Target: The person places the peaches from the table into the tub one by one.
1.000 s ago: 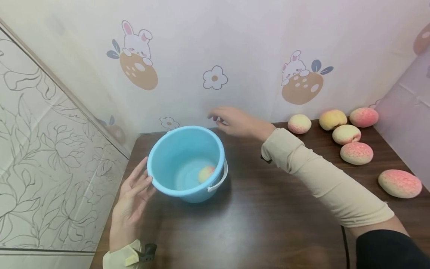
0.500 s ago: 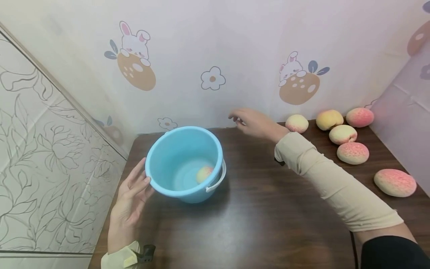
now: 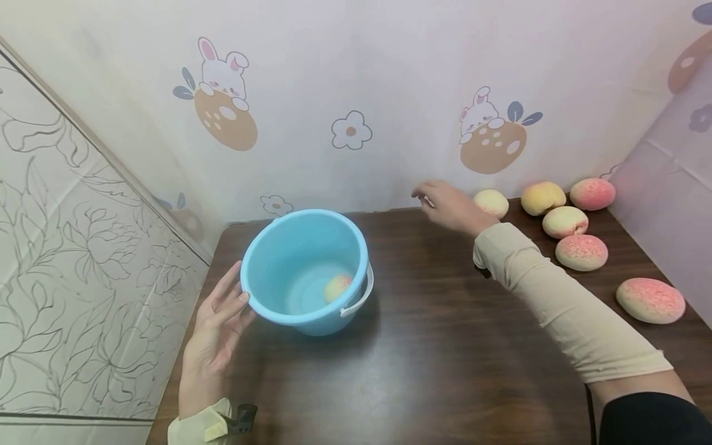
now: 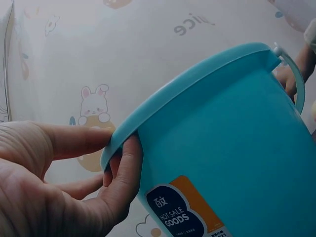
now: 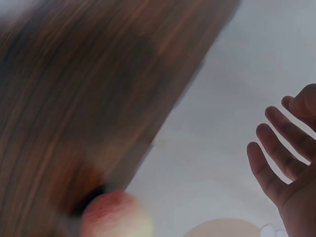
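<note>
A light blue bucket (image 3: 289, 253) with a white handle (image 3: 361, 300) stands tilted on the dark wooden table. My left hand (image 3: 214, 330) pinches its rim on the left side; the left wrist view shows thumb and fingers on either side of the rim (image 4: 173, 91). Inside the bucket lies one pink-and-cream peach (image 3: 336, 288). Over the table's back edge my right hand (image 3: 447, 205) is raised, holding nothing, its fingers loosely bent. Nearest to it sits a pale peach (image 3: 495, 203), partly hidden behind the wrist; the right wrist view also shows a peach (image 5: 116, 217).
Several more peaches lie at the right, among them a yellow one (image 3: 542, 198), a speckled one (image 3: 581, 252) and a large pink one (image 3: 651, 300). A patterned wall (image 3: 389, 74) rises behind the table (image 3: 423, 352), and a flower-drawn panel (image 3: 72, 266) flanks the left.
My right hand has moved rightward, away from the bucket and toward the pale peach. The left hand keeps its grip on the rim, and the peach in the bucket stays put.
</note>
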Tool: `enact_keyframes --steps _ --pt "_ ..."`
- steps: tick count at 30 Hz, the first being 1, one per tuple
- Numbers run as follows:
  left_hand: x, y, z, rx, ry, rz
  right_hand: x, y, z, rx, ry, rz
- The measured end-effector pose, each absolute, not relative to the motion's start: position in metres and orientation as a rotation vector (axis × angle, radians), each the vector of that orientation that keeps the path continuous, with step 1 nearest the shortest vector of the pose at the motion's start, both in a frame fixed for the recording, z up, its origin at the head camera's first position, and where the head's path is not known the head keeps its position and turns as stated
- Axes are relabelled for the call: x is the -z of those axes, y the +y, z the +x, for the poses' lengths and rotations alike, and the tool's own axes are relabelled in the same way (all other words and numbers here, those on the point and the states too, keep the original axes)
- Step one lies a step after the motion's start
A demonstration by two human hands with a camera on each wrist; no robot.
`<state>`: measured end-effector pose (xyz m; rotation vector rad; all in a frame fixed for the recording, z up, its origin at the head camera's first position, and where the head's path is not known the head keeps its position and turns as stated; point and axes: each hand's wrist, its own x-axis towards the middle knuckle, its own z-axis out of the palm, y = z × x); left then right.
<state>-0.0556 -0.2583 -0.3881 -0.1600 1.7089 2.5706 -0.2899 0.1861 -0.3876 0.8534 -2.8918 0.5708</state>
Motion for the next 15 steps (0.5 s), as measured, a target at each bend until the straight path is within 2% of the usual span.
enact_keyframes --steps 15 --pt "0.389 -0.258 -0.056 -2.565 1.731 -0.160 0.409 0.230 -0.292 -0.392 -2.885 0.501"
